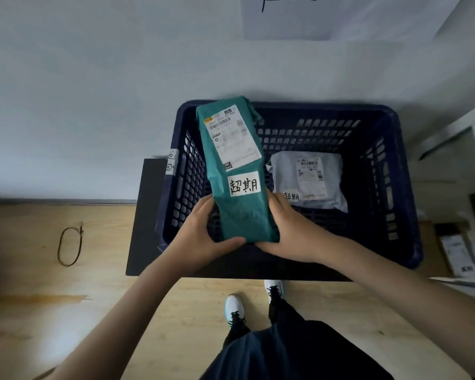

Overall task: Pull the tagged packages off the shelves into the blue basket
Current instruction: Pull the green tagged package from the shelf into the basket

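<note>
Packages with white tags are going into the blue basket (395, 187); the green package (237, 193) is hovering over its left half, near end gripped on both sides. Both forearms are reaching forward from the near edge, the left hand (200, 234) curling its fingers (206, 204) around the left edge, the right hand (291, 229) clasping the right. Lowering it flat beside the grey package (310, 182), lying on the basket floor farther right, is probably the tidiest course.
</note>
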Tool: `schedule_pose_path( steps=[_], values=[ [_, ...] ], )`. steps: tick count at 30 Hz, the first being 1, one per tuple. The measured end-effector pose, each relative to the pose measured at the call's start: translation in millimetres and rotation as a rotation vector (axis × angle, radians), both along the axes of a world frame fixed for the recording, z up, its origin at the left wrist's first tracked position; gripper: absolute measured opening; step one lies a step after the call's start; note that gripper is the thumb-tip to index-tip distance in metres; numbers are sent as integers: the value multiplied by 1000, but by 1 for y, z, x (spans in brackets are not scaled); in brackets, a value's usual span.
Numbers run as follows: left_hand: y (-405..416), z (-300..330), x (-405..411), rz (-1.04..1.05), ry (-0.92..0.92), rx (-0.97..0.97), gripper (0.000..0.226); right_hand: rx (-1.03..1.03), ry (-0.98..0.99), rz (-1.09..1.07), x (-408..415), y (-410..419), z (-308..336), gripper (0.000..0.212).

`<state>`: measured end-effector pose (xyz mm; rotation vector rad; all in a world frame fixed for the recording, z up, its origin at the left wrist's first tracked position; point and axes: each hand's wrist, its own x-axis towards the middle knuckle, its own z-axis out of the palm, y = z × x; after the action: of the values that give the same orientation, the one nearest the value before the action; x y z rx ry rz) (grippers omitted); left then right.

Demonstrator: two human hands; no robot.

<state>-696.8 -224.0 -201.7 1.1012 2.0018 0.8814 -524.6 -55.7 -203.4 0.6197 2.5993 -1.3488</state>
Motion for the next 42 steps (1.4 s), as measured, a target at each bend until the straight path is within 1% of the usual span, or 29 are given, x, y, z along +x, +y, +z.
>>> schedule_pose_path(
  steps=[2, 3, 5, 7, 9, 11, 13, 16, 19, 21, 24, 26, 30, 33, 34, 37, 40, 42],
  values=[
    [1, -2, -5, 51, -92, 9, 82, -88, -37, -2, 1, 1, 2, 113],
    [2, -4, -7, 70, -101, 1, 79, -132, -53, -5, 1, 1, 2, 107],
    [4, -11, -13, 61, -50, -27, 76, -163, -69, -22, 0, -1, -2, 91],
    [9, -17, -15, 10, 14, -77, 77, -128, -90, -47, -3, -4, -13, 81],
    [19, -24, -16, -38, 72, -136, 78, -112, -123, -56, -8, -2, -29, 80],
    [32, -33, -19, -74, 80, -233, 77, -92, -176, -59, -14, 4, -49, 79],
    [43, -45, -24, -90, 13, -335, 73, -42, -239, -50, -21, 10, -67, 78],
    [54, -63, -26, -109, -96, -440, 68, 35, -354, -18, -32, 14, -90, 85],
    [62, -72, -26, -168, -118, -508, 64, 75, -429, 32, -39, 19, -104, 85],
    [64, -78, -28, -179, -129, -543, 67, 56, -441, 60, -41, 24, -110, 84],
    [66, -80, -33, -195, -99, -582, 80, 41, -474, 101, -40, 32, -116, 81],
    [67, -82, -34, -229, -38, -571, 83, 66, -502, 119, -42, 34, -115, 79],
    [67, -73, -32, -330, 166, -544, 87, 174, -486, 144, -42, 30, -96, 74],
    [63, -58, -32, -369, 348, -493, 85, 294, -354, 108, -35, 25, -68, 59],
    [61, -51, -32, -375, 418, -470, 82, 328, -303, 95, -33, 22, -57, 57],
    [49, -26, -31, -348, 566, -375, 75, 416, -204, 49, -26, 15, -25, 63],
    [30, 0, -29, -283, 628, -272, 70, 506, -127, -4, -19, 7, 4, 65],
    [17, 16, -30, -248, 680, -221, 71, 575, -76, -33, -14, 2, 20, 64]
  ],
)
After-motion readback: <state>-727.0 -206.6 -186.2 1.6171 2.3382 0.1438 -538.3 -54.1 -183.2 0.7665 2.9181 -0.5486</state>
